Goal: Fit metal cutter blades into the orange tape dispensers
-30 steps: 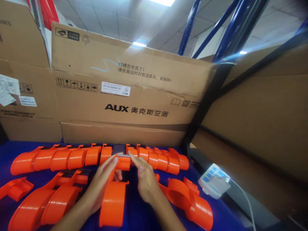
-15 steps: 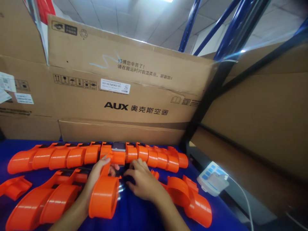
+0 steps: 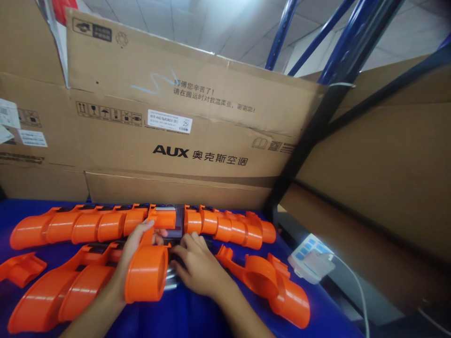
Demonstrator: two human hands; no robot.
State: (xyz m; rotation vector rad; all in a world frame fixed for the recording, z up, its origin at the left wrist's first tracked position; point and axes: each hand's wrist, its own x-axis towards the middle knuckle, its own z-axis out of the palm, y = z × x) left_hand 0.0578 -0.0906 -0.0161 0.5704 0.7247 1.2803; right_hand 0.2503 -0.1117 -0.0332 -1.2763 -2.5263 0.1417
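Note:
In my left hand (image 3: pixel 134 244) is an orange plastic part (image 3: pixel 146 276) with a wide ring at its near end and a smaller bracket at its far end. The fingers wrap around its middle. My right hand (image 3: pixel 198 264) is just to the right of it, fingers curled in a pinch by the ring's upper edge; what they hold, if anything, is hidden. Several silver metal pieces (image 3: pixel 171 279) show between the ring and my right hand. Beyond my hands lies a flat dark object (image 3: pixel 179 219), partly covered by the part's bracket.
Rows of similar orange parts (image 3: pixel 84 227) line the blue surface (image 3: pixel 186 314), with more at near left and right (image 3: pixel 292 300). A large cardboard box (image 3: pixel 211 126) walls off the back. At right are a white power strip (image 3: pixel 312 258) with a cable and a rack post (image 3: pixel 310 126).
My left hand has shifted left and slightly up with the orange part, baring more of the dark object behind. My right hand has moved a little left too, still curled.

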